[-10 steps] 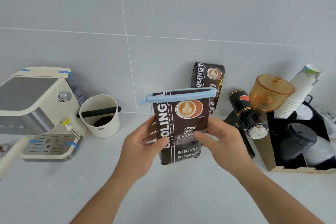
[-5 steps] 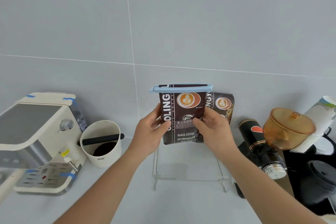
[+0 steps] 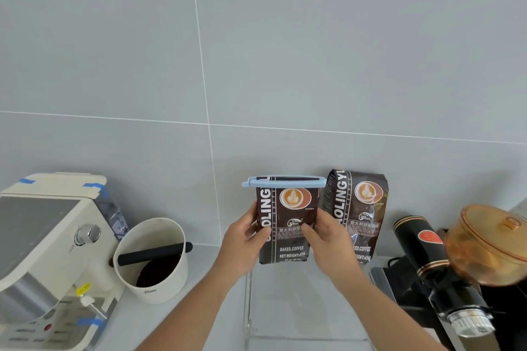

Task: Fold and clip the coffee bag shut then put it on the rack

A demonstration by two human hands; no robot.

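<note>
Left hand (image 3: pixel 247 239) and right hand (image 3: pixel 328 236) pinch the bag (image 3: pixel 286 225) by its sides above the clear rack (image 3: pixel 251 305). Bag upright, long axis vertical, label facing the camera. Clip (image 3: pixel 283 181) horizontal across its folded top. Bag-to-rack contact indiscernible.

Bright, even, shadowless light; wide-angle bending (edges slightly blurred).

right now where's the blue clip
In the head view, the light blue plastic clip sits centre, clamped across the folded top of the dark brown coffee bag held in both hands, just left of a second, unclipped brown coffee bag.
</note>
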